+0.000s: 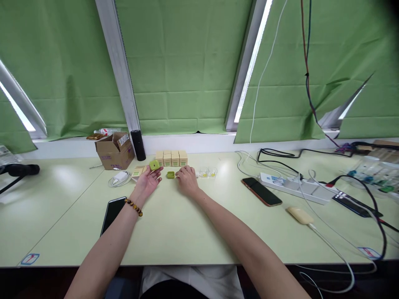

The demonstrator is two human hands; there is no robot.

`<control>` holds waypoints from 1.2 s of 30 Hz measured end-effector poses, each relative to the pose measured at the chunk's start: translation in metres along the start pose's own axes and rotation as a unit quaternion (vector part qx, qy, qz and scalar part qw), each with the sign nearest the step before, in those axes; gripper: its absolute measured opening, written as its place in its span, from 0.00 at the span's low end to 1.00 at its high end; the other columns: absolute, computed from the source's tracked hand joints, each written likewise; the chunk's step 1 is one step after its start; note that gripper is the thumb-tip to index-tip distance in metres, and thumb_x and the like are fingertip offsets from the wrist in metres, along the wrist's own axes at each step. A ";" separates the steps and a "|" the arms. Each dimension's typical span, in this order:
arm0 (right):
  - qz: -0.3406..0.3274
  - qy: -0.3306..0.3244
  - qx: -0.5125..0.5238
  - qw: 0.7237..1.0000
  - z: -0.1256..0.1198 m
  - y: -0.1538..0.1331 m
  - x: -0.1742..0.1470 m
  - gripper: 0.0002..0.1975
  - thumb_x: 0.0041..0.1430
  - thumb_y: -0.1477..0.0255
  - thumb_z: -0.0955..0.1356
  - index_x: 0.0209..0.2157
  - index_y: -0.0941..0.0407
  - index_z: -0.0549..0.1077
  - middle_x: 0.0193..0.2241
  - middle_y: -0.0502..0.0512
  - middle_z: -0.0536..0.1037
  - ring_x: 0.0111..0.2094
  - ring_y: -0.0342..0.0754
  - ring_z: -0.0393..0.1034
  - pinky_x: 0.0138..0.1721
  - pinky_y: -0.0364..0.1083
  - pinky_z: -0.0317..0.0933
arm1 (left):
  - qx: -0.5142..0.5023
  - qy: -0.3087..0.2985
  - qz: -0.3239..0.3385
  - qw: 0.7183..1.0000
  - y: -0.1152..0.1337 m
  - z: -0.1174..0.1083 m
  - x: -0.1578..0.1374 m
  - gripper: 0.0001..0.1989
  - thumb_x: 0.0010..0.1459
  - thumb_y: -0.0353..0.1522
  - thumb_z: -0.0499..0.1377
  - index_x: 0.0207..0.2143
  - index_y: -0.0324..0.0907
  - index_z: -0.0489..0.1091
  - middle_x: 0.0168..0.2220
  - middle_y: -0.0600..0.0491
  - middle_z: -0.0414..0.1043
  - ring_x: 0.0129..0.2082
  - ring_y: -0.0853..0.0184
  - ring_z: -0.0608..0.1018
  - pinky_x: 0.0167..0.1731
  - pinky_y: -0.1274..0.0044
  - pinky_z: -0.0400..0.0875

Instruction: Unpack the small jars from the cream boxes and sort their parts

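A small green square piece (154,165) with a dark spot in its middle is held up in the fingers of my left hand (147,181), palm turned upward. My right hand (188,181) rests on the table with its fingers curled down; whatever is in them is too small or hidden to make out. Between the two hands lies a small green open tray (170,175). Behind it stands a row of several small tan boxes (171,158). Two small clear cups (204,172) with yellow bits sit just right of my right hand. A flat pale box (138,170) is partly behind my left hand.
A phone (112,214) lies by my left forearm; another phone (262,192) is to the right. Nearby are a white power strip (294,187), cables and a cream mouse-shaped device (299,215). At the back left stand a cardboard box (114,153), a black cylinder (138,145) and a white charger (120,178).
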State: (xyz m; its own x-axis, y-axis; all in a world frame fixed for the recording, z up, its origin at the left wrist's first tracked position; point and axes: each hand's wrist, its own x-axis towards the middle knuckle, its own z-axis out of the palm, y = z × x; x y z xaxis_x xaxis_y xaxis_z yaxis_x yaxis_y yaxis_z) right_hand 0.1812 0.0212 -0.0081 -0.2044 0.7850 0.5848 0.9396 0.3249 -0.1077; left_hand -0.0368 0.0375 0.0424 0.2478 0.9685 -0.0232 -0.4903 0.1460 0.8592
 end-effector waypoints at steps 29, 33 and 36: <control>-0.053 -0.145 0.112 0.982 -0.056 -0.013 -0.089 0.10 0.67 0.75 0.66 0.46 0.53 0.77 0.41 0.54 0.82 0.41 0.49 0.75 0.39 0.46 0.60 | 0.796 -0.004 0.244 0.554 0.010 -0.005 0.046 0.15 0.54 0.33 0.64 0.46 0.45 0.78 0.42 0.37 0.79 0.56 0.42 0.72 0.57 0.56 0.57; -0.051 -0.148 0.114 0.981 -0.057 -0.013 -0.089 0.10 0.68 0.75 0.66 0.47 0.53 0.77 0.41 0.54 0.82 0.41 0.49 0.75 0.39 0.46 0.60 | 0.817 -0.015 0.214 0.535 0.005 -0.001 0.060 0.13 0.54 0.35 0.63 0.42 0.43 0.78 0.40 0.37 0.79 0.54 0.42 0.73 0.56 0.56 0.57; -0.051 -0.151 0.116 0.980 -0.059 -0.014 -0.089 0.10 0.68 0.75 0.66 0.47 0.53 0.78 0.42 0.55 0.82 0.41 0.49 0.75 0.40 0.46 0.60 | 0.833 -0.025 0.188 0.519 0.001 0.001 0.066 0.10 0.54 0.36 0.63 0.38 0.42 0.77 0.39 0.37 0.79 0.54 0.42 0.73 0.57 0.55 0.56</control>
State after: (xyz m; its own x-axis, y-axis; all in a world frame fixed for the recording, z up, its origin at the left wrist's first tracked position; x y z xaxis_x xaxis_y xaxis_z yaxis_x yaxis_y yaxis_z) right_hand 0.2026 -0.0839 -0.0113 -0.3991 0.8513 0.3405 0.8294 0.4935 -0.2618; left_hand -0.0201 0.1014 0.0420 0.4383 0.8529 0.2837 0.8818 -0.4691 0.0482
